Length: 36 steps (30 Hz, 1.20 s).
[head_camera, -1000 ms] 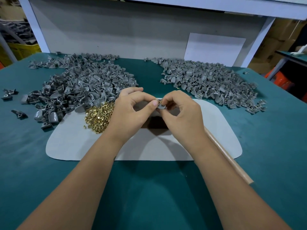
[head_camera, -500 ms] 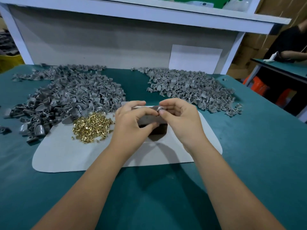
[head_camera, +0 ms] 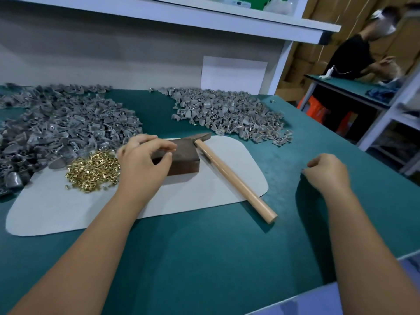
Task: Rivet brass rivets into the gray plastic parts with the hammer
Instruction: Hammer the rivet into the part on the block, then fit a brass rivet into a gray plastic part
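A: Left hand [head_camera: 145,162] hovers over the near-left corner of the dark block [head_camera: 181,155], fingers [head_camera: 163,145] curled and thumb bent toward them. Whether anything sits pinched between them cannot be told.

B: And the right hand [head_camera: 327,172]?

A: It hangs loosely curled above the green counter [head_camera: 204,258], well apart from the block at about three o'clock, gripping nothing that shows.

B: Where is the hammer [head_camera: 227,169]?

A: Lying flat, untouched. Its dark head leans against the block's far edge at about twelve o'clock, and the wooden handle runs toward five o'clock, across the pale mat [head_camera: 204,194] and past its edge onto the counter.

B: The brass rivets [head_camera: 93,171]?

A: A loose heap on the mat at nine o'clock from the block, just beside the left hand.

B: And the gray plastic parts?

A: Two piles. The larger left pile [head_camera: 61,126] lies at ten o'clock and spills onto the mat's far-left edge, touching the rivets. The right pile [head_camera: 229,112] lies at one o'clock, beyond the hammer head; some pieces there show small metal pins.

B: Anything further out?

A: A white shelf [head_camera: 181,17] runs overhead above a gray back panel, with a white sheet [head_camera: 234,75] leaning against it. At two o'clock another person [head_camera: 354,55] in a dark top stands at a second green counter [head_camera: 350,87].
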Tool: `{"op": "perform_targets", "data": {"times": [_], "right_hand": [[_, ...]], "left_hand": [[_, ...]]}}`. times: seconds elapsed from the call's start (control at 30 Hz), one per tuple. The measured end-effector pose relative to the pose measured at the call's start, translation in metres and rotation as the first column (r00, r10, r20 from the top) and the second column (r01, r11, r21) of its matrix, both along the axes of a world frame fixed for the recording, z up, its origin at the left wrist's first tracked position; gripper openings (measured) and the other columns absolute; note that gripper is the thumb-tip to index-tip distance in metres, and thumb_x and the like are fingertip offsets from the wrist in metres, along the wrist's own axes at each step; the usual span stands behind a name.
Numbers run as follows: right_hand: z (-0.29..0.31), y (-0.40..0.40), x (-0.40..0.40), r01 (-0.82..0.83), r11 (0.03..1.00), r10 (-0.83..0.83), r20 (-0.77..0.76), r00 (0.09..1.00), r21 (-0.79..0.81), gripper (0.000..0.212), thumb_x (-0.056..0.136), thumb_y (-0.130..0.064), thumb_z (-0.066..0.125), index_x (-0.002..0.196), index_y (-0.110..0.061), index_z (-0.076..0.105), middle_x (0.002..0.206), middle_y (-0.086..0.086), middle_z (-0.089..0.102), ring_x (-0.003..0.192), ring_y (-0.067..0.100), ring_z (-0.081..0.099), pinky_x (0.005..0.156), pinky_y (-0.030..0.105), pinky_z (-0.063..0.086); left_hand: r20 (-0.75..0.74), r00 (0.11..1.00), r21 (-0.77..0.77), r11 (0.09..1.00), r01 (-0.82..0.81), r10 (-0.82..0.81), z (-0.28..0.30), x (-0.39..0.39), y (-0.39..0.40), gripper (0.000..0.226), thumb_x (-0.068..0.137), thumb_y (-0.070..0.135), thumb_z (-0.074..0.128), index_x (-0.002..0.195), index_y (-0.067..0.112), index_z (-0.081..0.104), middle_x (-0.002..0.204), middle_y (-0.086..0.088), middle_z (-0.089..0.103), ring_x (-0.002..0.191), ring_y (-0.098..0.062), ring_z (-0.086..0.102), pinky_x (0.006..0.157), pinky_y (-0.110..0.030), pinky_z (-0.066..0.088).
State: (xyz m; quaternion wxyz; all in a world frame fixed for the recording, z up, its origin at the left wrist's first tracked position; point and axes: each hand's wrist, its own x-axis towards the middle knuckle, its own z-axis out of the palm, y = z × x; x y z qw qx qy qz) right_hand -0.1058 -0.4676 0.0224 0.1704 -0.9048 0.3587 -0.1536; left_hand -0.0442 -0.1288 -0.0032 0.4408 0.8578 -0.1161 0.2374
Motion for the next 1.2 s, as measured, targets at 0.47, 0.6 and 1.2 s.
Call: {"op": "perform_targets", "data": {"times": [0.47, 0.6, 1.2], "right_hand": [[0.029, 0.106, 0.038, -0.157, 0.967, 0.215, 0.313, 0.925, -0.2, 0.03, 0.088, -0.027, 0.052, 0.117, -0.021, 0.06, 0.122, 0.012, 0.055, 0.117, 0.034, 0.042, 0.1, 0.042, 0.03], [0.009, 0.206, 0.063, -0.49, 0.836, 0.549, 0.385, 0.742, -0.248, 0.028, 0.088, -0.029, 0.054, 0.115, -0.024, 0.058, 0.116, 0.003, 0.056, 0.11, 0.025, 0.046, 0.094, 0.038, 0.031], [-0.033, 0.25, 0.073, -0.599, 0.645, 0.762, 0.338, 0.553, -0.475, 0.025, 0.083, -0.022, 0.052, 0.104, -0.013, 0.062, 0.095, 0.007, 0.06, 0.087, 0.029, 0.053, 0.082, 0.036, 0.029]], "left_hand": [[-0.04, 0.991, -0.078, 0.989, 0.125, -0.129, 0.0, 0.0, 0.0, 0.028, 0.091, 0.003, 0.058, 0.095, 0.025, 0.074, 0.09, 0.021, 0.066, 0.095, -0.003, 0.062, 0.098, -0.031, 0.047], [-0.127, 0.97, -0.242, 0.955, 0.175, -0.209, 0.001, 0.009, 0.012, 0.042, 0.094, -0.004, 0.044, 0.094, 0.029, 0.07, 0.095, 0.018, 0.07, 0.093, 0.008, 0.063, 0.085, -0.009, 0.046], [-0.166, 0.926, 0.528, 0.824, -0.206, 0.339, 0.003, 0.08, 0.056, 0.027, 0.088, 0.021, 0.057, 0.11, 0.028, 0.072, 0.111, -0.001, 0.07, 0.118, -0.031, 0.048, 0.095, -0.043, 0.042]]}}
